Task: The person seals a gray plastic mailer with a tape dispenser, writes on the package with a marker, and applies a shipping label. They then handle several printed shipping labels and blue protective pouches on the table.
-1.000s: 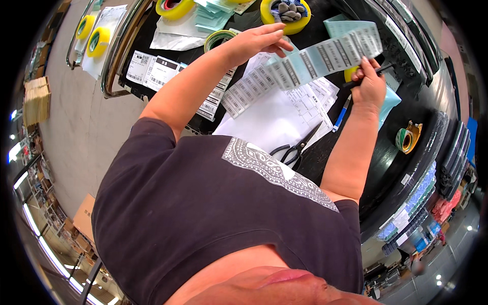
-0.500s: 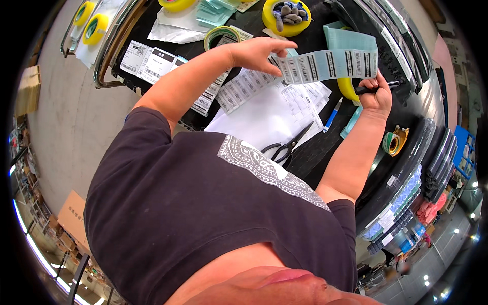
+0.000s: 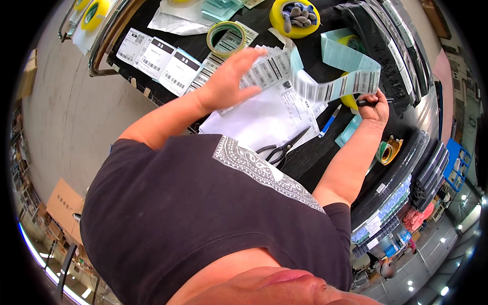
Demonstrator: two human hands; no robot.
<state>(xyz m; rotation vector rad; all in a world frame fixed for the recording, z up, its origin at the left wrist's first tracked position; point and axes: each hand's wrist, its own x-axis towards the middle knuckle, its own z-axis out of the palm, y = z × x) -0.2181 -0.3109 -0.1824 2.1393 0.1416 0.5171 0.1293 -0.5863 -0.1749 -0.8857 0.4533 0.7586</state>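
Observation:
A long strip of barcode labels [image 3: 333,90] on pale blue backing hangs in a sagging curve over the table. My right hand [image 3: 375,109] pinches its right bend, with a black marker pen [image 3: 367,102] also gripped in the fingers. My left hand [image 3: 227,82] is apart from the strip, fingers spread and slightly blurred, holding nothing. Beneath and beside it lie more barcode label sheets [image 3: 268,68], some partly hidden by the hand. White printed papers [image 3: 254,114] lie under the strip.
Black-handled scissors [image 3: 281,151] and a blue pen [image 3: 330,122] rest near the papers. A tape roll [image 3: 209,41] sits beyond my left hand. Further off, a yellow tape roll [image 3: 277,21] has grey gloves [image 3: 299,18] in it. White shipping labels [image 3: 155,57] lie left; black plastic rolls [image 3: 406,168] stand right.
My left hand has let go of the strip and moved left and nearer to me. The strip's left part now droops and curls. My right hand keeps its grip, slightly lower.

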